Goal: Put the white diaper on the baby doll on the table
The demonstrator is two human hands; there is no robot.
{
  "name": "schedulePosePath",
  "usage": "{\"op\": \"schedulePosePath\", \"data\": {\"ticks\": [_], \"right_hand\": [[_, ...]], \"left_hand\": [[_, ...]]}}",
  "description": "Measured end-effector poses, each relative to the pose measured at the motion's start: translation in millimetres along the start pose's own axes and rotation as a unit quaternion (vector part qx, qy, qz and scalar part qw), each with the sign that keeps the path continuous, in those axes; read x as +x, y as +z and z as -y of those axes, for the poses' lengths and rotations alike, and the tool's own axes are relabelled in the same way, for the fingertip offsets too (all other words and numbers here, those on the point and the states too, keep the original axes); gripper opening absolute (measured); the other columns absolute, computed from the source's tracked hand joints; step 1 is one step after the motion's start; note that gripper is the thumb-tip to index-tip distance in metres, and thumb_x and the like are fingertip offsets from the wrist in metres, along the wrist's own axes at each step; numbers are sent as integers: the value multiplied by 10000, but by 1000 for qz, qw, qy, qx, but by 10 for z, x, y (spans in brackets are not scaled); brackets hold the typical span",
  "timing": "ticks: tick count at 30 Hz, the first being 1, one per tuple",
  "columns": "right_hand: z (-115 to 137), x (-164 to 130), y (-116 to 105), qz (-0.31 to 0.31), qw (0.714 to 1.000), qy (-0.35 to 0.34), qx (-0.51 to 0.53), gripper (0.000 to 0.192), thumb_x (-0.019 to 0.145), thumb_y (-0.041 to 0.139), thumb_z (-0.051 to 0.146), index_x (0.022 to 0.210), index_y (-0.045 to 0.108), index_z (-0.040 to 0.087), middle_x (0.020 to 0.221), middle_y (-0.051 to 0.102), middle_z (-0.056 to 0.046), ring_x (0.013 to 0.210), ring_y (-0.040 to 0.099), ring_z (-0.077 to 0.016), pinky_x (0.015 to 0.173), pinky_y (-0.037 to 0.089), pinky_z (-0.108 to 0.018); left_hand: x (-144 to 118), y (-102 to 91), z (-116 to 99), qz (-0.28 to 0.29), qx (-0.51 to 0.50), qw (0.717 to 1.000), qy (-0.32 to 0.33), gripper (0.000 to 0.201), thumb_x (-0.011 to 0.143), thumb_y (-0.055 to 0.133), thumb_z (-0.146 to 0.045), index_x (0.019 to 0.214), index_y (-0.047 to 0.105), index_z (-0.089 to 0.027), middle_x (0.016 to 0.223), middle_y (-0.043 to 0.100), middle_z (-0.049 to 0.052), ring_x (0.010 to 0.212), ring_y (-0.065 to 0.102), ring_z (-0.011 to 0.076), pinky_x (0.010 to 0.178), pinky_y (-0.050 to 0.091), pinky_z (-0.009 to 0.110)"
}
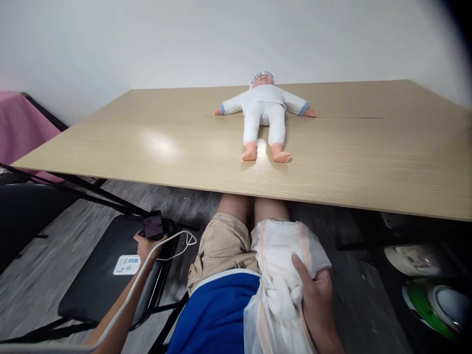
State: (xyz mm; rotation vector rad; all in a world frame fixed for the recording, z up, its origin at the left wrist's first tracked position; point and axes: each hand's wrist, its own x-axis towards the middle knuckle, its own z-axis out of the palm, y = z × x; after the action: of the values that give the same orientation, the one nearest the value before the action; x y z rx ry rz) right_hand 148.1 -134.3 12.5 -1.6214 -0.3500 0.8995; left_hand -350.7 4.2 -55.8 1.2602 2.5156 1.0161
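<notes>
Below, right hand (317, 300) fingers (300, 268) curl closed on a white diaper (283, 275); left hand (147, 244) fingers grip a phone (154, 227).

The left hand (147, 244) reaches out toward nine o'clock, fingers curled in a grip; the right hand (317, 295) rests at five o'clock, fingers closed.

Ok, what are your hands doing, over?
Left hand holds phone over black chair. Right hand grips white diaper on lap. Doll lies untouched on table.
</notes>
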Motion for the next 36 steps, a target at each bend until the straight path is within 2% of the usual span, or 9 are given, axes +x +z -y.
{"op": "schedulePosePath", "data": {"ticks": [3, 6, 10, 16, 20, 23, 36], "right_hand": [[26, 11, 2, -11, 1000, -8, -13, 766, 730, 974, 598, 1330, 760, 172, 1326, 833, -148, 1295, 766, -423, 1132, 615, -569], [65, 21, 31, -21, 999, -15, -20, 773, 727, 970, 623, 1320, 749, 178, 1340, 823, -148, 1306, 755, -416, 1135, 607, -559], [81, 38, 72, -19, 999, -10, -25, 808, 718, 969, 662, 1328, 736, 186, 1335, 818, -142, 1289, 756, -411, 1119, 608, -549], [119, 30, 79, -24, 999, 1, -34, 811, 692, 973, 687, 1278, 735, 179, 1285, 826, -140, 1255, 763, -419, 1077, 619, -542], [124, 14, 68, -26, 999, -5, -38, 802, 699, 969, 673, 1284, 740, 176, 1291, 826, -147, 1267, 759, -427, 1086, 609, -550], [108, 17, 64, -28, 999, -7, -38, 787, 697, 969, 655, 1277, 747, 171, 1266, 833, -145, 1244, 767, -424, 1060, 623, -538], [110, -2, 65, -32, 999, -7, -28, 813, 695, 969, 659, 1303, 747, 168, 1315, 817, -152, 1297, 743, -437, 1126, 589, -574]], "left_hand": [[-3, -35, 124, 0, -1, 999, -37, 1021, 614, 995, -437, 1443, 449, -198, 1183, 704, 107, 1163, 748, 420, 1073, 604, 638], [-48, -67, 121, -14, -41, 999, 12, 1163, 601, 1022, -482, 1578, 451, -217, 1366, 701, 148, 1252, 730, 408, 1142, 579, 617], [-137, -86, -32, -50, -92, 992, 69, 1171, 618, 1023, -499, 1619, 472, -241, 1447, 691, 158, 1314, 714, 401, 1180, 563, 610], [-245, -79, -365, -73, -118, 986, 96, 1133, 687, 1010, -487, 1637, 461, -206, 1519, 649, 141, 1345, 696, 372, 1233, 541, 539], [-269, -50, -532, -80, -125, 983, 109, 1139, 678, 1017, -463, 1629, 462, -172, 1499, 651, 155, 1344, 686, 368, 1252, 523, 545], [-277, -19, -594, -72, -129, 983, 109, 1147, 672, 1015, -438, 1634, 448, -174, 1481, 654, 168, 1331, 691, 357, 1232, 541, 551], [-343, 14, -718, -62, -149, 976, 144, 1127, 716, 1009, -442, 1648, 438, -168, 1519, 625, 185, 1401, 663, 359, 1253, 530, 541]]}}
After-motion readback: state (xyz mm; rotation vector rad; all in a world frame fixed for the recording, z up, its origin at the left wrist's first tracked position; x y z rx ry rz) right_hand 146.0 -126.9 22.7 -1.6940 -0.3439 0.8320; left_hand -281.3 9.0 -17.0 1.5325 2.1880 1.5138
